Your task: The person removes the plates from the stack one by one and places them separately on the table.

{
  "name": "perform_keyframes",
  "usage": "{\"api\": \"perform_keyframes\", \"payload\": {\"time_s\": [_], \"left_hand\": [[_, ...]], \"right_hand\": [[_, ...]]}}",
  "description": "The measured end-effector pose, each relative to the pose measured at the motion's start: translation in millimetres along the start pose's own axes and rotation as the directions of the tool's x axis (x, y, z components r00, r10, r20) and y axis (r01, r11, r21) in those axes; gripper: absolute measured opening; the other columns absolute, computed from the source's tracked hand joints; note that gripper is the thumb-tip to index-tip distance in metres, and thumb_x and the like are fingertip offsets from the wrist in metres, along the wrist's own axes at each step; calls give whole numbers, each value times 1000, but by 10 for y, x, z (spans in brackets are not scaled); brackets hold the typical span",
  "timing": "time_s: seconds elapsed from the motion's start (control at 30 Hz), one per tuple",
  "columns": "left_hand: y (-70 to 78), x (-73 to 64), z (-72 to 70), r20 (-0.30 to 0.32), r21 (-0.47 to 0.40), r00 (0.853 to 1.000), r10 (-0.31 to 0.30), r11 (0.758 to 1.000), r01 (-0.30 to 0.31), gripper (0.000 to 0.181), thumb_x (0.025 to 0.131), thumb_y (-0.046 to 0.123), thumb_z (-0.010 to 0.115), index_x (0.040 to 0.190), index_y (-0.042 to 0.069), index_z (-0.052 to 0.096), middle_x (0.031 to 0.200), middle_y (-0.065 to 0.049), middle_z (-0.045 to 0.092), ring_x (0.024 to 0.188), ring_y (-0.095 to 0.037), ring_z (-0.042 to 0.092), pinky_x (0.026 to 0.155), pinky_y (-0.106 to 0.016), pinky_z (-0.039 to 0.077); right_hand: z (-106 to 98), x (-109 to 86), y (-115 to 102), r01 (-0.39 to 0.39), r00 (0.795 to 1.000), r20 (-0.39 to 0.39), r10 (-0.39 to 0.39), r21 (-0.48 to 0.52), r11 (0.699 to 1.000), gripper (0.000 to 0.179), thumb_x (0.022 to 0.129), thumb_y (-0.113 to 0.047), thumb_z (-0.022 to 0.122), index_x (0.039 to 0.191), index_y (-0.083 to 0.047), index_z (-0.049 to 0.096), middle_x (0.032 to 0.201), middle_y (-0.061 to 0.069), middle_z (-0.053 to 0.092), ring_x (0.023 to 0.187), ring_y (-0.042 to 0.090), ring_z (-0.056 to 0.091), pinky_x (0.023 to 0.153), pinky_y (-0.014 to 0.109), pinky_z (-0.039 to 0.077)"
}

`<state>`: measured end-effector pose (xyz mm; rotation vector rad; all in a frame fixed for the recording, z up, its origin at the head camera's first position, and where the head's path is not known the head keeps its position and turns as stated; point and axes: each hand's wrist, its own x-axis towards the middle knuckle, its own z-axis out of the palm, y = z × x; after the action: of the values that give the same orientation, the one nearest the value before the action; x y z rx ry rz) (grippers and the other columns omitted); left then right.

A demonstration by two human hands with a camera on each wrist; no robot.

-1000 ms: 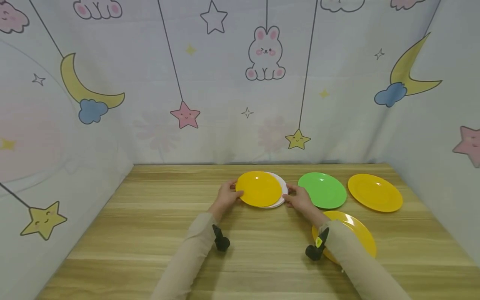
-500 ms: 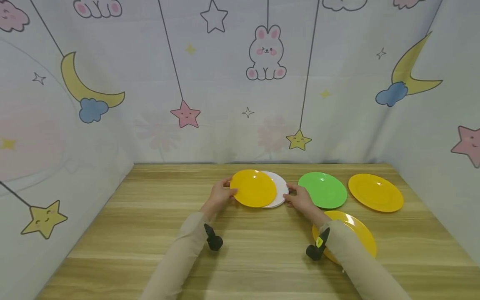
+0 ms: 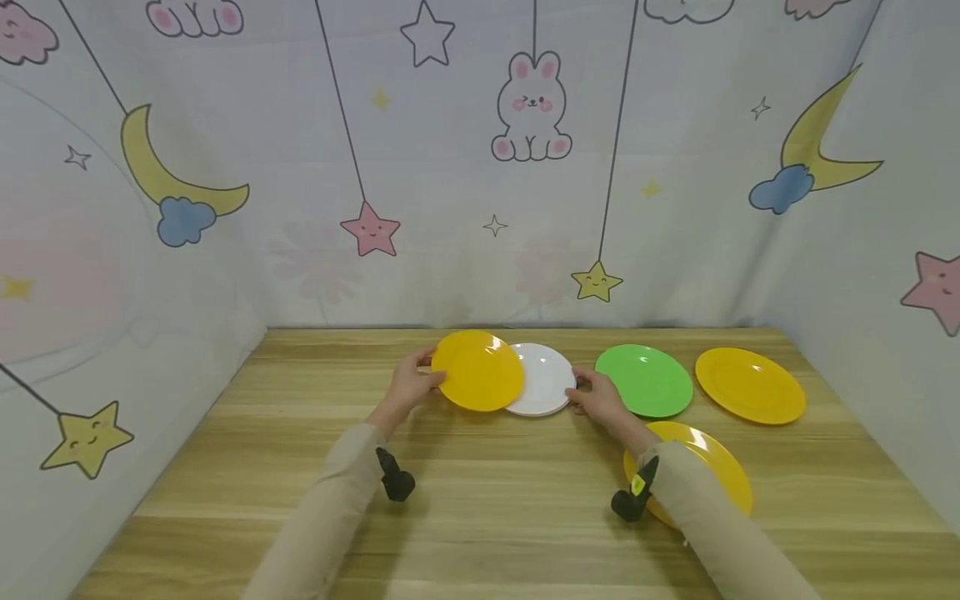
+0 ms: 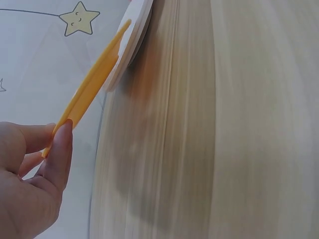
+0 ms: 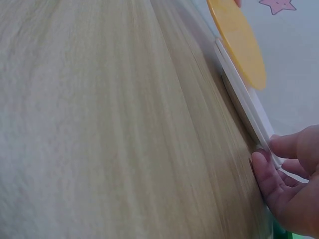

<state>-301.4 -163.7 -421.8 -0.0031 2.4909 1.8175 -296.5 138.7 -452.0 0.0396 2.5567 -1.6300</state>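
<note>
In the head view, a yellow plate (image 3: 477, 371) is held by its edge in the left hand (image 3: 411, 385), and it is set between the two hands, closer to the left. A white plate (image 3: 547, 381) is pinched at its edge by the right hand (image 3: 600, 397). It is partly covered by the yellow plate on the side toward the left hand. The two hands are kept well apart. Just past the right hand, on its outer side, a green plate (image 3: 647, 381) is seen on the table (image 3: 480, 517), and farther out that way a second yellow plate (image 3: 750, 386) is seen. A third yellow plate (image 3: 729, 467) is partly hidden under the right sleeve (image 3: 716, 517).

Half a second ago, more of the white plate was covered. Since then the yellow plate has been moved away from the right hand, together with the left hand. The right hand has been kept in its place.

In the left wrist view, the yellow plate is seen tilted, with its rim pinched between thumb and fingers. The white plate is seen beyond it.

In the right wrist view, the white plate's rim is gripped between the fingers and thumb. Whether the two plates touch cannot be told.
</note>
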Motion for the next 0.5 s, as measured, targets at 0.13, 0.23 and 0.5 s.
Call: {"api": "perform_keyframes", "payload": {"time_s": [0.13, 0.23, 0.5], "left_hand": [[-17, -21, -113, -7, 14, 1000, -4, 1000, 4, 55, 86, -1, 58, 137, -2, 36, 123, -24, 46, 80, -17, 60, 74, -35, 55], [-34, -37, -191, -11, 4, 1000, -9, 1000, 9, 56, 87, 0, 57, 137, -3, 34, 124, -24, 44, 82, -17, 60, 74, -32, 55], [-101, -88, -381, -47, -5, 999, -14, 1000, 14, 56, 87, 0, 56, 138, -3, 32, 125, -24, 43, 85, -18, 60, 73, -31, 55]], "right_hand": [[-1, -2, -2, 0, 1000, -2, 0, -3, 1000, 49, 87, 0, 55, 133, 8, 37, 115, 24, 46, 69, 11, 56, 60, 23, 54], [-1, -4, -3, -7, 1000, -4, 7, -6, 1000, 50, 87, 0, 56, 133, 8, 37, 115, 24, 46, 71, 13, 56, 61, 23, 54], [-3, 7, -1, -20, 1000, 1, 20, -15, 1000, 50, 88, -2, 56, 133, 7, 38, 117, 23, 45, 72, 14, 56, 62, 23, 54]]}}
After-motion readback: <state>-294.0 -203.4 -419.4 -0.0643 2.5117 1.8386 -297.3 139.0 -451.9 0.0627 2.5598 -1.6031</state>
